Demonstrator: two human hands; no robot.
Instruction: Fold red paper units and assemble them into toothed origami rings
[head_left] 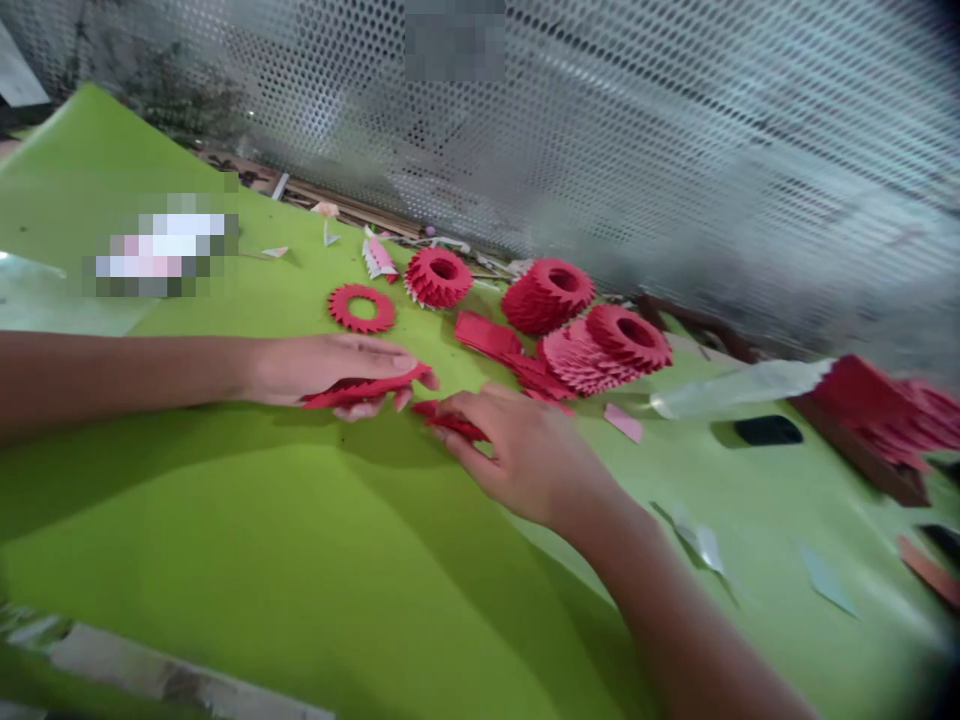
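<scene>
My left hand [345, 370] is closed around a red folded-paper strip [367, 385] with a toothed edge, held just above the green tabletop. Close to its right, my right hand [510, 440] pinches a small red folded-paper piece [461, 422] between thumb and fingers; part of that piece is hidden by the fingers. Beyond my left hand lies a flat red toothed paper ring [361, 308]. Behind my right hand are stacked red paper rings [549, 296], a pink-and-red stack [589, 355] and loose red folded pieces [487, 335].
A smaller red ring stack [439, 277] stands at the back. At right are a clear plastic sleeve [742, 388], a dark oval object [769, 430] and a box [862, 455] of red folded paper. Paper scraps [622, 422] lie about. A perforated metal sheet [600, 130] rises behind the green table [300, 560].
</scene>
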